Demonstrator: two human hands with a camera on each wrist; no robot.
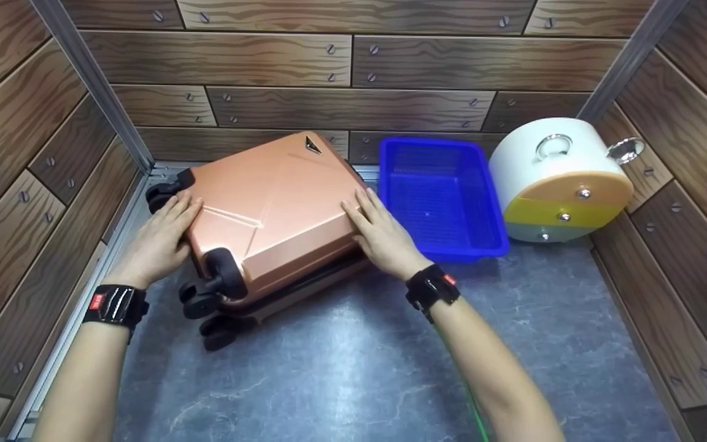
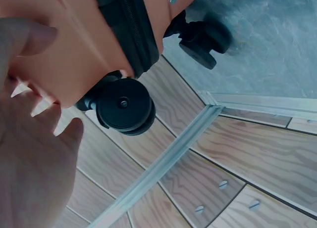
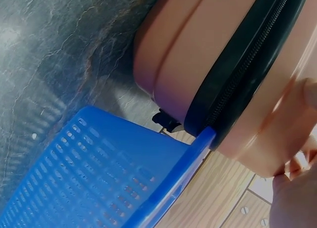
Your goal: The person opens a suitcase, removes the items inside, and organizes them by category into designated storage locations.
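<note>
A rose-gold suitcase [image 1: 280,196] lies on its broad side, its black wheels [image 1: 224,276] toward the left and its far end near the blue basket. My left hand [image 1: 160,239] rests on the wheel end, fingers laid over the upper edge between two wheels; the left wrist view shows that hand beside a wheel [image 2: 124,104]. At the opposite end my right hand [image 1: 384,236] touches the edge with fairly straight fingers. A black zipper band [image 3: 237,74] runs round the suitcase's side. The undersides of both hands are partly hidden.
The blue plastic basket [image 1: 498,239] stands right beside the suitcase's right end. Farther right is a white rounded drawer box [image 1: 550,166] with coloured fronts and a ring handle. Wood-patterned walls [image 1: 280,58] enclose the grey floor [image 1: 329,380].
</note>
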